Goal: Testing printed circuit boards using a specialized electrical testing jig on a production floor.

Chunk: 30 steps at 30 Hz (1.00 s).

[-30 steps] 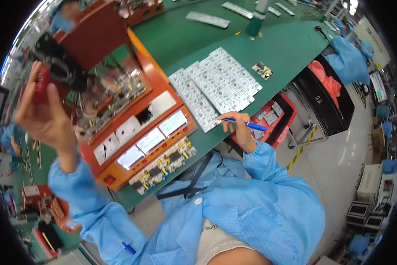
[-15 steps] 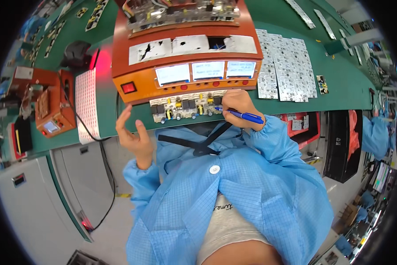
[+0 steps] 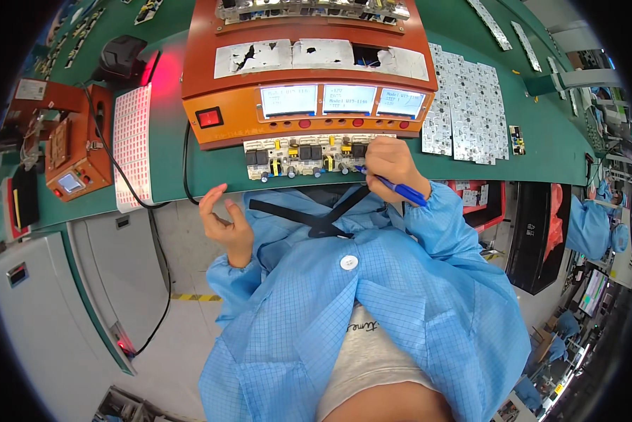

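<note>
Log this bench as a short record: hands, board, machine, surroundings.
Left hand: empty, fingers bent, in front of the table edge, apart from the board
Right hand: gripping a blue pen at the right end of the board
Pen contact: cannot tell whether the tip touches
Circuit board: lying along the front of the machine
Machine: orange box, three lit screens
Right of machine: silvery panels
Left of machine: sheet of red-and-white labels
Surface: green table
</note>
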Motion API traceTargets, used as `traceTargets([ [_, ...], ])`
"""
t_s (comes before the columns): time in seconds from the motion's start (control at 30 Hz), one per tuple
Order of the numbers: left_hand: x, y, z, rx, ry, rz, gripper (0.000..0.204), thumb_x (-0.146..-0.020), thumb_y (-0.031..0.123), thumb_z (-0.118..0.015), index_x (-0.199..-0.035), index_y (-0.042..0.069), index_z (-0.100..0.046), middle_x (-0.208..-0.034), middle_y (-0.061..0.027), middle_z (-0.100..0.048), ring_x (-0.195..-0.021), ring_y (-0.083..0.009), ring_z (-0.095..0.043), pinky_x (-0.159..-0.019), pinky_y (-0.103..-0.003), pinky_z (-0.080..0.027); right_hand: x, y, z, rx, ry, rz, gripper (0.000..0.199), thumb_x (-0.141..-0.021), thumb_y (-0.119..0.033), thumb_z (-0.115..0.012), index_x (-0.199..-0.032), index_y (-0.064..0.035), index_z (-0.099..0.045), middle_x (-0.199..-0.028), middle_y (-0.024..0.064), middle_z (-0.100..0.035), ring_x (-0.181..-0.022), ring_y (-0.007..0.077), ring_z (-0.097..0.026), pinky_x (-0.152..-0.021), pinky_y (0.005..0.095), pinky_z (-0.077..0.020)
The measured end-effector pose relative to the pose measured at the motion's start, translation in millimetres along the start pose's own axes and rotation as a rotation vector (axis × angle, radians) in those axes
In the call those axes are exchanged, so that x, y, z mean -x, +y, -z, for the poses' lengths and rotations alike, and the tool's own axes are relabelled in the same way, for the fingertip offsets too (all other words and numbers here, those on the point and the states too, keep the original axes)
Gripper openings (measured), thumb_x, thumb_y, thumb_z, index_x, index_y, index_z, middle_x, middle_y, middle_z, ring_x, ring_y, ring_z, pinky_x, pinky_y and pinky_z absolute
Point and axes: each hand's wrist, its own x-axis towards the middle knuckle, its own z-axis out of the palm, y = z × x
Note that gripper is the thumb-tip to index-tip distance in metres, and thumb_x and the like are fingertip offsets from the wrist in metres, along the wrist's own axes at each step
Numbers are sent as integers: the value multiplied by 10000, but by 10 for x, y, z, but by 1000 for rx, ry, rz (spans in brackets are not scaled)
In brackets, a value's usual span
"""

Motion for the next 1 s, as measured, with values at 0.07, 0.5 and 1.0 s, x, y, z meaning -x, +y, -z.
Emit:
traceTargets([
  [0.07,-10,-12,-7,26,3,-25,269,-823,-96,-502,-1077,-10,-508,-1066,-176,-594,-1006,-268,-582,-923,-365,-432,-32,-9,5,-65,10,3,173,-562,-44,-616,-643,-34,-464,-607,114,-469,-560,312,-491,-501,397,-384],
  [0.5,46,-28,-6,60,40,-12,262,-798,-96,-502,-1046,-18,-532,-1004,-166,-630,-926,-268,-605,-847,-344,-473,-535,-248,-344,69,-78,53,159,-631,-53,-654,-733,-63,-533,-660,74,-510,-612,247,-511,-573,345,-419],
  [1.0,62,-65,38,120,40,70,280,-828,-109,-474,-1090,-17,-515,-1041,-162,-601,-973,-238,-599,-882,-341,-476,-771,-419,-596,-75,83,81,174,-631,-14,-643,-655,-28,-471,-638,116,-461,-560,286,-483,-518,378,-389],
])
